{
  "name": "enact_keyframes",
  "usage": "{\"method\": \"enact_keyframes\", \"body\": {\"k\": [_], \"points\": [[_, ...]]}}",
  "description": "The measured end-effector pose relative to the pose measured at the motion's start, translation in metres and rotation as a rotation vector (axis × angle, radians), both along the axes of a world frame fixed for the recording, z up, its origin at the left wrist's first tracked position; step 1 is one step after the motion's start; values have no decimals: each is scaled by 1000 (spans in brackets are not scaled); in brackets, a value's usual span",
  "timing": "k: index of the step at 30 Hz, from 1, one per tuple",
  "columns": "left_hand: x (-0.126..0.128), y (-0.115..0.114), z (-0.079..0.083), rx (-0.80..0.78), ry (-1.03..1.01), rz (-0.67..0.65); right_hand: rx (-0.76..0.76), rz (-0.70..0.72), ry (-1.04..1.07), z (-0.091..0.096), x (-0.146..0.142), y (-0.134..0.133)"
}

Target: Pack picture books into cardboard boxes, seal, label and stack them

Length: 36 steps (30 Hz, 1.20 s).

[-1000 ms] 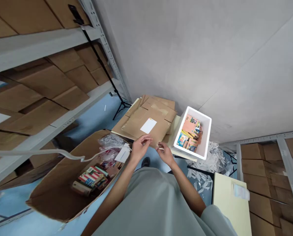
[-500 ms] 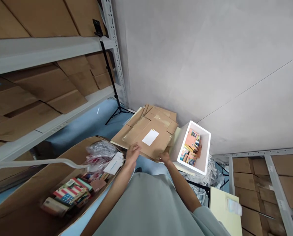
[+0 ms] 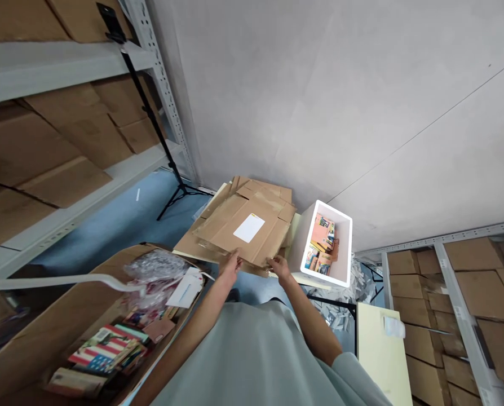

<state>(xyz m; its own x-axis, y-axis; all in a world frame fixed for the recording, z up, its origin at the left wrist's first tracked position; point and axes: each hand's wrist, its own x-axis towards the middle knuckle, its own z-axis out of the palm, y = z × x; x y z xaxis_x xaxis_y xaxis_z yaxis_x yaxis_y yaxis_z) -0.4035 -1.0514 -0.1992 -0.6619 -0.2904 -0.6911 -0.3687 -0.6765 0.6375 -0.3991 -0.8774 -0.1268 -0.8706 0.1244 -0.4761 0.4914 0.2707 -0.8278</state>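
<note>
A flattened cardboard box [image 3: 262, 217] with a white label [image 3: 249, 228] lies over other flat cardboard [image 3: 193, 239] on a pale table. My left hand [image 3: 230, 265] grips its near edge, left of the middle. At the near right corner, my right hand [image 3: 279, 267] pinches the same edge between thumb and fingers. Some fingertips of both hands are hidden by the cardboard. To the right of my right hand stands a white foam box [image 3: 299, 248], with small colourful packets [image 3: 322, 237] inside.
A large open carton [image 3: 36, 332] on the left holds clear plastic wrap [image 3: 159, 268] and printed boxes [image 3: 108, 349]. Behind it are a black tripod [image 3: 150, 113] and shelves of cartons [image 3: 66, 124]. More cartons [image 3: 416, 304] fill shelves at right, beside a cream tabletop [image 3: 379, 361].
My view has swung a little to the right, so the scene sits further left. Both hands have shifted slightly rightwards along the cardboard's near edge. The foam box has stayed in place.
</note>
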Motion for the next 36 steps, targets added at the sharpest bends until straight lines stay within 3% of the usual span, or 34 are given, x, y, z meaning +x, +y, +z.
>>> {"method": "enact_keyframes", "body": {"k": [3, 7, 11, 14, 18, 22, 30, 33, 36], "points": [[-8, -5, 11, 51, -71, 75, -26, -32, 74, 14, -5, -1], [-22, -9, 39, 94, -7, 97, -68, -3, 213, 43, -4, 3], [-34, 2, 83, 206, 153, 94, -104, 9, 373, 76, 10, 26], [-38, 26, 121, 290, 282, 32, -92, -35, 396, 94, 29, 60], [-35, 74, 162, 303, 407, -142, 14, -186, 388, 107, 66, 121], [-20, 129, 184, 271, 490, -392, 197, -447, 477, 115, 124, 189], [13, 246, 197, 267, 379, -1051, 611, -1103, 578, 151, 273, 287], [35, 304, 201, 177, 355, -1201, 716, -1267, 557, 160, 338, 321], [64, 361, 202, 68, 408, -1312, 798, -1389, 497, 154, 404, 354]]}}
